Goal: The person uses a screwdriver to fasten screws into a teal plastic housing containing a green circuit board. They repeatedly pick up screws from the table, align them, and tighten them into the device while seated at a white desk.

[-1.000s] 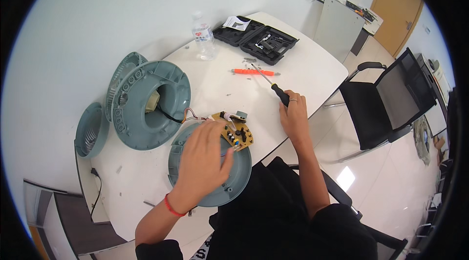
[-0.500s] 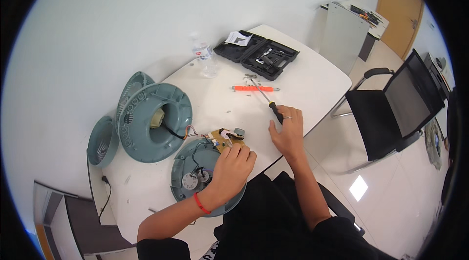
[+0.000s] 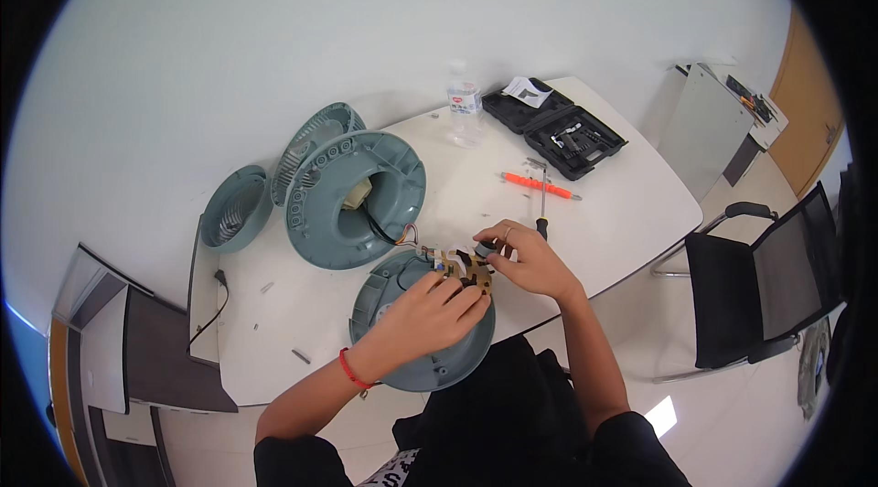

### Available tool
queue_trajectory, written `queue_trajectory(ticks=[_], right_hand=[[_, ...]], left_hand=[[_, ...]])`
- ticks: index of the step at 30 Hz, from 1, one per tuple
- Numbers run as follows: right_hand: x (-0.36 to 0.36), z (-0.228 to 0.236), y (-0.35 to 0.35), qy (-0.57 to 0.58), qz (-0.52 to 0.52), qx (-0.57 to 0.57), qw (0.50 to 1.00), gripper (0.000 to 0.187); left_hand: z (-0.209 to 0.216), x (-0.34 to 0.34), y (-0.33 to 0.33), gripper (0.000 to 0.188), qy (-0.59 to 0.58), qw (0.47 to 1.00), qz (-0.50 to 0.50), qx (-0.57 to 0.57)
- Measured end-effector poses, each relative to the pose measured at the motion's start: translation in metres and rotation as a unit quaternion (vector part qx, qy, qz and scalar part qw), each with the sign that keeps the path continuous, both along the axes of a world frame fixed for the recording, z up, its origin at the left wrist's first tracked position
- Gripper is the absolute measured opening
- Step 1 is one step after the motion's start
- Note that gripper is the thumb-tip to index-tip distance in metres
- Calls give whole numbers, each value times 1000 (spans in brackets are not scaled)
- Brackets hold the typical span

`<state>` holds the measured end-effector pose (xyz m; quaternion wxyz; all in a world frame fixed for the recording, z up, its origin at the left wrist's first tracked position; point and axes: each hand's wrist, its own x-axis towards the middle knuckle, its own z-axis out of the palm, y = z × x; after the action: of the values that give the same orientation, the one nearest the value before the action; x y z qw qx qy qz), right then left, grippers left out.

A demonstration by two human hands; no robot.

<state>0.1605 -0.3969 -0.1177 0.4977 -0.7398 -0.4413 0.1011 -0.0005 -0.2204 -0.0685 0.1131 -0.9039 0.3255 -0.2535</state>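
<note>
2 hands on circuit board, near table edge, screwdriver beside

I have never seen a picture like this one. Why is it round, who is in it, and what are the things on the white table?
No machine here: a camera worn on a person's head looks down, and its wide lens bends the picture round. The two forearms from the lower edge are that person's own. The left hand and the right hand hold a small brownish circuit board together, over a grey-green round housing. On the white table also lie a bigger grey-green housing with wires, a round grille, a water bottle, an open black tool case, an orange tool and a screwdriver.
</note>
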Motion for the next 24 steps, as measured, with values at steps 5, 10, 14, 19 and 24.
queue_trajectory(ticks=[5,10,14,19,24], right_hand=[[-12,15,13,6,1,102,995,22],[-20,29,34,100,37,185,977,23],[-19,60,58,76,130,184,971,30],[-27,103,107,-53,191,105,975,31],[-18,118,156,-122,183,43,975,30]], left_hand=[[3,-16,9,27,-9,1000,-8,-20],[12,-30,13,23,-39,995,29,-89],[9,-43,32,26,-92,962,74,-246],[-18,-52,56,31,-161,866,166,-443],[-24,-51,73,32,-153,795,209,-549]])
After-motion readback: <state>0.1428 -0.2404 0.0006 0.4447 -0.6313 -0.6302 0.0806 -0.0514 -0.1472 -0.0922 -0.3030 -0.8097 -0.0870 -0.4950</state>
